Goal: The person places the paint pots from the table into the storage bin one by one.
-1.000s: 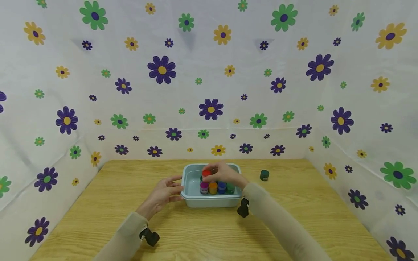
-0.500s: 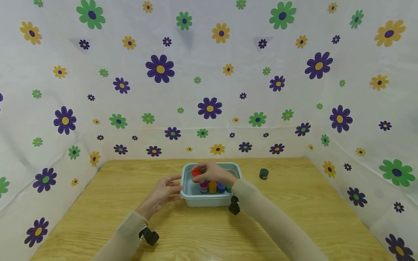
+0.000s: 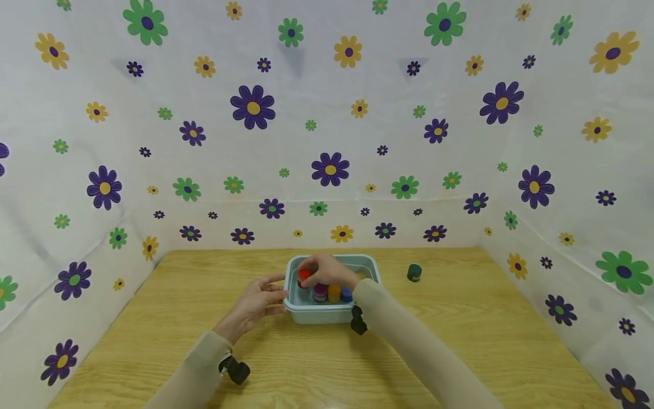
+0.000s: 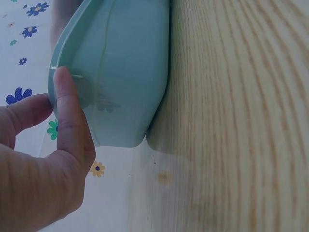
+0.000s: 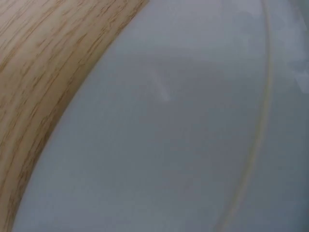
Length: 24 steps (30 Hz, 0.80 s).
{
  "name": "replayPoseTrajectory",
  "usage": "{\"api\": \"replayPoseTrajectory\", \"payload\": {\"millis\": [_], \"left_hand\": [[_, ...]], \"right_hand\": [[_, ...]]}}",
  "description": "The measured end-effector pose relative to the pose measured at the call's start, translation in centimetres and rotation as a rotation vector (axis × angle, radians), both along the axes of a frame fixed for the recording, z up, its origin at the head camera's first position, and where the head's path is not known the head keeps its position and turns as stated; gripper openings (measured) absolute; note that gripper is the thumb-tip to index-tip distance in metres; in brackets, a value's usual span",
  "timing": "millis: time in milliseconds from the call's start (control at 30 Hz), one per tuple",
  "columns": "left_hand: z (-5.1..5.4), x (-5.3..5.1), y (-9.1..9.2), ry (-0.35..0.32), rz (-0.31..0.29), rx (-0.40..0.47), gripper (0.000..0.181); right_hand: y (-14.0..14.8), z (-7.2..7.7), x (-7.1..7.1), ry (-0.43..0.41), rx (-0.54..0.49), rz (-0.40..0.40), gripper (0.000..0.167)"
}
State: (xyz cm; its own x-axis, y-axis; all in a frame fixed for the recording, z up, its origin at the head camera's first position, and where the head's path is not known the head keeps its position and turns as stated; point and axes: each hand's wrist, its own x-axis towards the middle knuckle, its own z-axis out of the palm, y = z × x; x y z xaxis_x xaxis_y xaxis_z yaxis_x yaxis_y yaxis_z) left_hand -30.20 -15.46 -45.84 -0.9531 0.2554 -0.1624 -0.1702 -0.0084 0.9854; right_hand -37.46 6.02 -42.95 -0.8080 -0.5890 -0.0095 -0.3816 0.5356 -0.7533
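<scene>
My right hand reaches into a pale blue plastic tub and pinches a small paint jar with a red lid near the tub's left end. A purple jar, an orange jar and a blue jar stand in a row along the near side. Part of a yellow jar shows behind my right wrist. With straight fingers, my left hand touches the tub's left end; in the left wrist view the fingers lie against the outer wall near the rim.
A dark green jar stands on the wooden table, right of the tub. A white flower-print sheet encloses the back and both sides. The right wrist view shows only the tub's blurred outer wall and wood grain.
My right hand has carried the red-lidded jar left and then down inside the tub. My right sleeve now covers the green jar at the row's end. The left hand has stayed in place.
</scene>
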Motion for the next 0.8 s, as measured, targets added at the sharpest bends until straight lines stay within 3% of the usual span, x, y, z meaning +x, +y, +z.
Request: {"api": "replayPoseTrajectory", "payload": {"millis": [233, 500, 800], "left_hand": [[0.2, -0.1, 0.0, -0.004, 0.008, 0.009, 0.057], [0.2, 0.0, 0.1, 0.0, 0.012, -0.001, 0.056], [0.3, 0.2, 0.1, 0.002, 0.0, -0.003, 0.056]], "right_hand": [[-0.5, -0.3, -0.5, 0.069, 0.053, -0.006, 0.039], [-0.6, -0.7, -1.1, 0.096, 0.176, -0.015, 0.038], [-0.8, -0.8, -1.2, 0.094, 0.235, -0.016, 0.033]]}}
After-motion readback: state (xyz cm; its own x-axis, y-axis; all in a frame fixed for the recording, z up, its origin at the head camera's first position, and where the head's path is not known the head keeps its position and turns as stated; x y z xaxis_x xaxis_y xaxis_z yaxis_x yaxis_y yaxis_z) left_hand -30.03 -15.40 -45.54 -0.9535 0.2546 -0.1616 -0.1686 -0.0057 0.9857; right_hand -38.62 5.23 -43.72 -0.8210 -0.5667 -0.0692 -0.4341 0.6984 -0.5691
